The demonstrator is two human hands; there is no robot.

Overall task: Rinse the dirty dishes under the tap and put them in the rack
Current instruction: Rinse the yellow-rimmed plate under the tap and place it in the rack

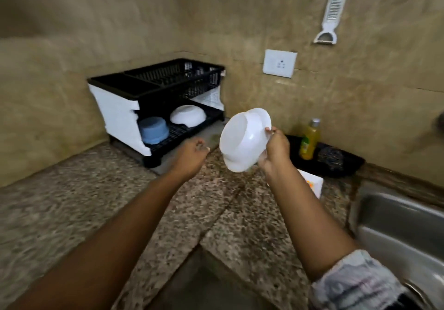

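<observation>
Gripping a white bowl (242,139) by its rim, the right hand (274,149) holds it tilted above the counter (72,204), its hollow facing ten o'clock toward the rack (156,98). The left hand (192,153) hangs empty beside it, fingers loosely curled, touching nothing. On the rack's lower shelf sit a blue bowl (153,129) and a second white bowl (188,115), both upturned. At three o'clock, a black tray (346,165) carries a soap bottle (310,141) and a scrubber (332,158). The sink (403,228) lies at four o'clock.

A home kitchen — steel sink (396,223), dish rack (158,98), speckled stone counter (72,204).
</observation>
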